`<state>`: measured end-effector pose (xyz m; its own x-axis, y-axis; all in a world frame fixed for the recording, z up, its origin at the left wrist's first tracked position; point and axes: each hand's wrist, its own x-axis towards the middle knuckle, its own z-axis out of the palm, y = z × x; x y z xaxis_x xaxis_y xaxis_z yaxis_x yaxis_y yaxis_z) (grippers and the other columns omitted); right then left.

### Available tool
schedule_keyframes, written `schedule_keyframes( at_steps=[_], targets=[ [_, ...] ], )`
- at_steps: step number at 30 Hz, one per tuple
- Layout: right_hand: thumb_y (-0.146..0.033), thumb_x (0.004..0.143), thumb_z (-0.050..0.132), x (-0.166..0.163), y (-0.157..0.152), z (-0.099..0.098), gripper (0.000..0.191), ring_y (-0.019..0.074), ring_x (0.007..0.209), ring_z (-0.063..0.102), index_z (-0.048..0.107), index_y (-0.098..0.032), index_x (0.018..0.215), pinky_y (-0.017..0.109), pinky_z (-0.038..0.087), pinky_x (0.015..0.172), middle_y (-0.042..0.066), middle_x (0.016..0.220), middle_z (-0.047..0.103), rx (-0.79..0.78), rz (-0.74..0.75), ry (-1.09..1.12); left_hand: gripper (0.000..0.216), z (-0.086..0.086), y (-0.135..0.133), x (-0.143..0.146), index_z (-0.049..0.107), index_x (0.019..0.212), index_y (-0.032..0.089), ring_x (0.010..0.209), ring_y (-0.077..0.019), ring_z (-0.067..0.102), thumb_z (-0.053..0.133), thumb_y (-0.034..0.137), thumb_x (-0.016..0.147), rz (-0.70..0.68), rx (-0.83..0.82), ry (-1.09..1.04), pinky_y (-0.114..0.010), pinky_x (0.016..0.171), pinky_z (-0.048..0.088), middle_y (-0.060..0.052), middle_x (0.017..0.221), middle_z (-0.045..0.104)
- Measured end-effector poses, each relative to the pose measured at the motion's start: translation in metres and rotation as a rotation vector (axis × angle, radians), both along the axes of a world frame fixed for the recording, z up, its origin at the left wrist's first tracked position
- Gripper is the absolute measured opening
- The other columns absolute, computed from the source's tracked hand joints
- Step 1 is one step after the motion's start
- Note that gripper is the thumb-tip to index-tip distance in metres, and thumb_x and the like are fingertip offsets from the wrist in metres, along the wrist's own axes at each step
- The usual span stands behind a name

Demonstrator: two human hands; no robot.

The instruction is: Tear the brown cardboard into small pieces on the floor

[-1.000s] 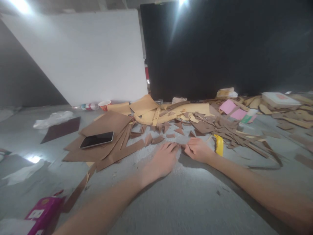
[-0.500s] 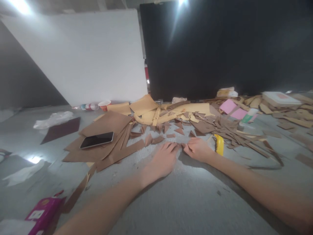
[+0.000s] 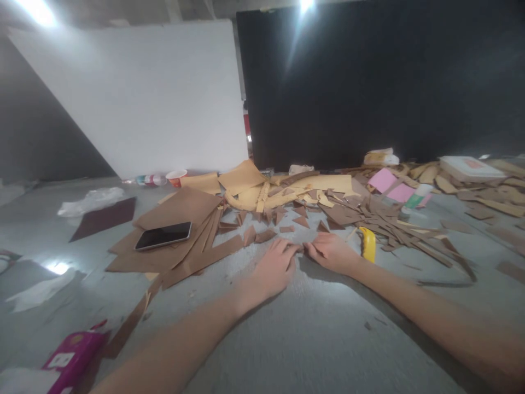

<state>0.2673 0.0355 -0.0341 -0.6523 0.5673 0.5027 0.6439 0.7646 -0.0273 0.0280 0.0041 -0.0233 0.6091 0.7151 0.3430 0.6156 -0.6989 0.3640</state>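
Near the middle of the grey table (image 3: 295,328), I record a small brown piece (image 3: 302,248) between the fingertips of the person's two hands. Fingers cover most of it. The part I can see is short, its long axis running roughly crosswise from the left fingertips toward the right; I cannot determine which end, if either, tapers to a point.

The left hand (image 3: 275,268) is palm down, its fingers bent and close together, the tips at the left end of the piece. I cannot tell whether they grip it or only press on it. The right hand (image 3: 334,253) is curled narrow, finger and thumb pinching the right end. Both forearms reach in from the near edge of the view and converge on the piece.

Just beyond the hands I note loose triangular scraps (image 3: 301,221), pointing various ways. A yellow object (image 3: 368,244) stands out beside the right wrist, its long axis running away from the person. Farther right lies a tangle of brown strips (image 3: 406,232), many of them slanting down to the right.

To the left, a dark-screened phone (image 3: 164,235) rests on stacked brown sheets (image 3: 197,202), its length set crosswise at a slight tilt. Tan paper (image 3: 241,178) is heaped behind the scraps, with a paper cup (image 3: 176,177) to its left.
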Motion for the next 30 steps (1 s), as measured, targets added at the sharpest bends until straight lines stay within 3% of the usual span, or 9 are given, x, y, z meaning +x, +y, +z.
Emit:
schedule_keyframes(
  at_steps=[5,14,22,30],
  targets=[
    [-0.029,0.112,0.042,0.0,0.0,0.0,0.051,0.0163,0.059,0.058,0.069,-0.019,0.07,0.033,0.041,0.069,0.004,0.064,0.068,-0.027,0.013,0.006,0.023,-0.008,0.007,0.0,0.07,0.121,0.022,0.122,-0.0248,0.055,0.054,0.022,0.105,0.138,-0.052,-0.098,-0.045,0.111,0.049,-0.008,0.121,0.064],
    [-0.036,0.109,0.057,-0.001,0.001,0.003,0.022,0.0202,0.087,0.071,0.076,-0.024,0.108,0.034,0.051,0.083,0.003,0.095,0.078,-0.186,0.12,0.036,0.02,-0.002,0.005,-0.002,0.071,0.114,0.021,0.12,-0.0256,0.054,0.053,0.02,0.105,0.102,-0.071,-0.063,-0.046,0.11,0.048,-0.007,0.118,0.065],
    [-0.037,0.109,0.056,-0.002,0.001,0.004,0.023,0.0205,0.089,0.069,0.074,-0.023,0.11,0.035,0.052,0.083,0.003,0.098,0.076,-0.252,0.114,0.041,0.01,0.003,0.005,0.0,0.065,0.103,0.021,0.117,-0.0254,0.055,0.059,0.014,0.1,0.14,-0.131,-0.074,-0.044,0.107,0.048,-0.006,0.114,0.067],
    [-0.039,0.108,0.057,-0.003,0.0,0.006,0.023,0.0211,0.089,0.069,0.072,-0.022,0.104,0.034,0.051,0.081,0.005,0.097,0.075,-0.31,0.107,0.093,0.012,0.0,0.005,0.0,0.061,0.104,0.02,0.117,-0.0243,0.057,0.059,0.009,0.098,0.121,-0.17,-0.129,-0.04,0.105,0.048,-0.006,0.113,0.066]
  ],
)
